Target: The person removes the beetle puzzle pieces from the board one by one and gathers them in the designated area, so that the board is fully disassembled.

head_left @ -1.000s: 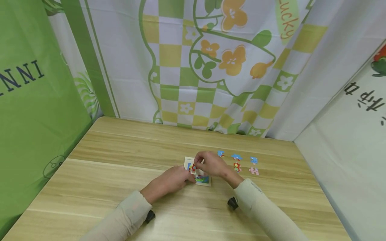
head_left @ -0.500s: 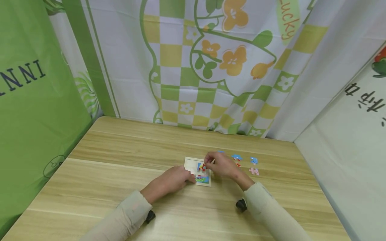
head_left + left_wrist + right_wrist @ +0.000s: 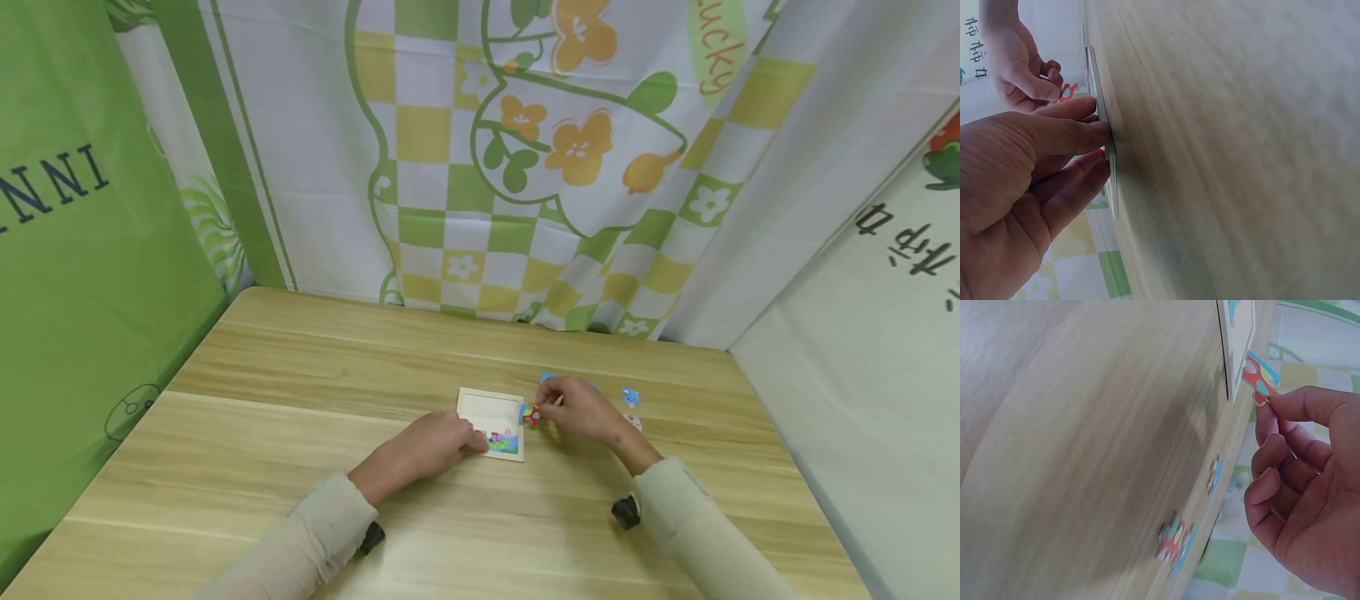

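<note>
My right hand pinches a jigsaw piece by one edge between thumb and fingertips, with the other fingers curled. In the right wrist view, the piece is red, yellow and blue and stands tilted up beside the puzzle board's edge. The small light wooden puzzle board lies flat on the table, its upper part bare. Along its lower part lies a green and blue picture strip. My left hand grips the board at its left side, with thumb and fingertips at the edge in the left wrist view.
Right of the board lie loose jigsaw pieces, including a blue one and a pink one partly behind my right hand. The wooden table ends at a patterned curtain at the back.
My right hand has moved right with the pinched piece, from over the board to just beyond its right edge. The left hand stays at the board's left side.
</note>
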A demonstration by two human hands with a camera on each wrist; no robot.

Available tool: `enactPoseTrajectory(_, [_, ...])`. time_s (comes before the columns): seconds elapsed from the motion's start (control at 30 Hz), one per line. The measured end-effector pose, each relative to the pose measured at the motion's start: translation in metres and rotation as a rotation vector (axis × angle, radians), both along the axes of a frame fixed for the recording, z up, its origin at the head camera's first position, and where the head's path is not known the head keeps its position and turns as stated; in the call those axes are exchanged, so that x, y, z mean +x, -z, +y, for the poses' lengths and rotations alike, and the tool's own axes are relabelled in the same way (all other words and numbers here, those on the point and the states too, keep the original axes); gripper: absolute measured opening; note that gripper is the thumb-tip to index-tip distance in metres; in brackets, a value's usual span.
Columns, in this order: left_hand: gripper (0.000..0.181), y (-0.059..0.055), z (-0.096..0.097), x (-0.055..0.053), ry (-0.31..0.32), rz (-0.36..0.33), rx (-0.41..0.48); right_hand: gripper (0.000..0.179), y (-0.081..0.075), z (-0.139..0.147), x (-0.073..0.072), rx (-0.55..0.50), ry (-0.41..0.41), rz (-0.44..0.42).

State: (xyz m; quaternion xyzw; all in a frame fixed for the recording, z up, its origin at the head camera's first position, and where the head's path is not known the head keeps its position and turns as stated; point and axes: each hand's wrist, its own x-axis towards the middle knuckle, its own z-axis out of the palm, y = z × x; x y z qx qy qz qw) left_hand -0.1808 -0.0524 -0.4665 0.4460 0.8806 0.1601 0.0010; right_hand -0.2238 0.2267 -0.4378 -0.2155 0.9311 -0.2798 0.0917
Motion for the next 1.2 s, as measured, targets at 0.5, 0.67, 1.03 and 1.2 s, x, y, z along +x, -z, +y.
enactPoseTrajectory(0.5, [0.03, 0.003, 0.002, -0.002, -0.012, 0.026, -0.079, 0.007, 0.005, 0.026, -0.007, -0.048, -0.02, -0.022])
enactPoseTrajectory(0.67, [0.029, 0.004, 0.003, -0.002, -0.018, 0.011, -0.082, 0.007, 0.008, 0.031, -0.011, -0.027, 0.003, -0.057])
enactPoseTrajectory(1.03, [0.032, 0.002, 0.004, -0.001, -0.037, -0.004, -0.099, 0.007, 0.015, 0.033, -0.021, 0.032, 0.033, -0.094])
enactPoseTrajectory(1.2, [0.032, 0.002, 0.004, -0.001, -0.04, -0.009, -0.098, 0.009, 0.014, 0.032, -0.024, 0.054, 0.047, -0.095])
